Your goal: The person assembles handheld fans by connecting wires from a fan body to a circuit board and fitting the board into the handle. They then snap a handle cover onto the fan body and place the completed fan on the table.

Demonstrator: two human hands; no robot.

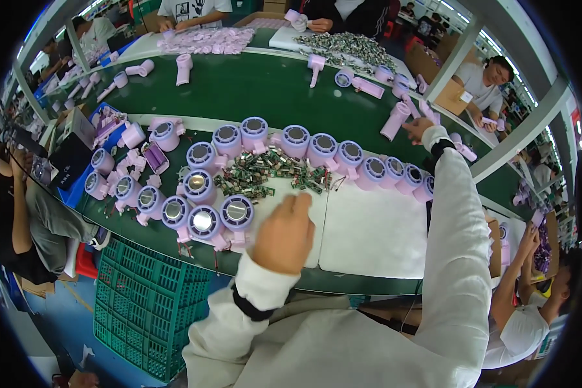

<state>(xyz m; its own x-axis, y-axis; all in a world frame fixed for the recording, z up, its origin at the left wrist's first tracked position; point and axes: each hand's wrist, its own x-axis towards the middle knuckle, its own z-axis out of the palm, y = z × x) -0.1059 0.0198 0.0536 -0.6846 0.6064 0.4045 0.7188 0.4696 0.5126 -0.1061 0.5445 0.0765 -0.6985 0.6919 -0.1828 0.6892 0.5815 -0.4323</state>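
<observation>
My left hand [284,233] hovers over the white mat [375,236], just in front of a heap of small green circuit boards [265,171]. Its fingers are curled in, and anything within them is hidden. Stretched far out to the right, my right hand [421,131] is over the green conveyor belt [252,84]. Its fingers are apart, close to a pink handheld fan casing [395,121]; no grip shows. Lilac round fan heads [295,141] with pink handles stand in a curved row behind the boards. More fan heads [203,221] stand to the left, some with shiny silver discs.
A blue tray [77,191] with pink parts lies at the left end. Green plastic crates [145,301] stand below the bench. Co-workers sit across the belt, near pink parts [207,40] and another circuit-board pile [349,52]. A white metal post [520,132] slants at right.
</observation>
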